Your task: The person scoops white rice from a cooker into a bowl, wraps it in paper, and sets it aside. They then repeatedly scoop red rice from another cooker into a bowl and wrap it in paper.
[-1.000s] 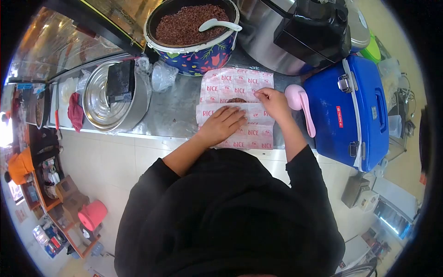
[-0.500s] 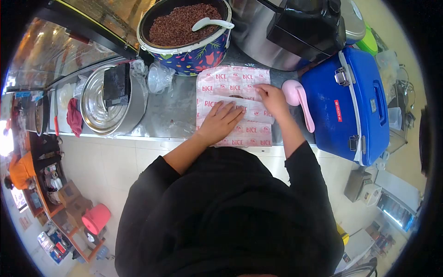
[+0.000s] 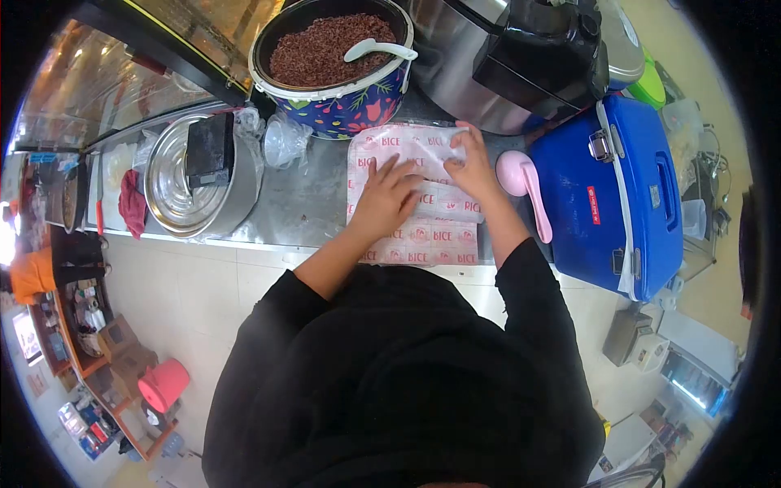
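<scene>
A sheet of white wrapping paper [image 3: 386, 140] printed with pink "RICE" lettering lies on the metal counter before me, its near part folded over. My left hand [image 3: 386, 195] rests over the left and middle of the fold, fingers spread. At the paper's far right side is my right hand [image 3: 474, 167], its fingers bent and apart, touching or just above the sheet. Whatever lies under the fold is hidden. Just right of the paper, a pink ladle-like scoop [image 3: 514, 173] lies with its handle toward me.
A flowered pot [image 3: 350, 114] of reddish-brown rice with a white spoon [image 3: 378, 50] stands behind the paper. A blue cooler box [image 3: 602, 195] is at right. To the left are a metal pot [image 3: 244, 191], a black box [image 3: 209, 150] and plastic cups [image 3: 285, 140].
My left hand has moved farther up the paper and its fingers have spread. My right hand has shifted toward the far edge and opened from a pinch. The dark patch at the fold is covered.
</scene>
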`<state>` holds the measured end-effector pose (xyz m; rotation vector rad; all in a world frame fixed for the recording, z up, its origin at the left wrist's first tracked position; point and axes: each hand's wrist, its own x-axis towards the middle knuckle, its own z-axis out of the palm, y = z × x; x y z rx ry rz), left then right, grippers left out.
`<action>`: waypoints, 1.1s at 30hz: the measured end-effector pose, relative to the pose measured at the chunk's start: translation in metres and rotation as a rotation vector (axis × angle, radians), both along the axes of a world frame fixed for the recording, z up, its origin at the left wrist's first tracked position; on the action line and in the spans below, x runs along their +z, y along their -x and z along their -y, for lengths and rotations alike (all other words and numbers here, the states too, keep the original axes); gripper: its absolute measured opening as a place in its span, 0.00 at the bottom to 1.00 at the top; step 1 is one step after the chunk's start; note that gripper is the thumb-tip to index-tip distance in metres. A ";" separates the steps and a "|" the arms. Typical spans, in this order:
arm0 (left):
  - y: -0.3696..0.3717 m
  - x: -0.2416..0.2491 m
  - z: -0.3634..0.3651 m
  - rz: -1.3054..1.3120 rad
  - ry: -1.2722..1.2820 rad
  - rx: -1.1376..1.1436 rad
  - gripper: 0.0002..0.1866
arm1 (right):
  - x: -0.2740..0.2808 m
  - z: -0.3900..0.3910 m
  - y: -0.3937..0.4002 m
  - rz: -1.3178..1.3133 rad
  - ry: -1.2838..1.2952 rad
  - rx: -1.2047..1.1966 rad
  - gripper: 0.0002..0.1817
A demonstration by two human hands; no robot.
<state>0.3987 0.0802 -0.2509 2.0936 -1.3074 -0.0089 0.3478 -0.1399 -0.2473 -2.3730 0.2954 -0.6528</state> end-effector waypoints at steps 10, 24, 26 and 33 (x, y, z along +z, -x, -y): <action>-0.027 0.034 0.007 0.169 -0.001 0.155 0.35 | 0.075 0.005 0.029 -0.504 -0.147 0.454 0.14; -0.016 0.002 -0.061 0.152 0.006 -0.222 0.18 | 0.022 -0.024 0.104 -0.168 0.356 0.462 0.13; -0.017 0.002 -0.063 0.074 0.045 -0.269 0.19 | 0.025 -0.031 0.106 -0.172 0.280 0.447 0.12; -0.032 -0.003 -0.050 -0.224 -0.155 -0.168 0.17 | 0.020 -0.031 0.083 -0.679 0.141 0.211 0.14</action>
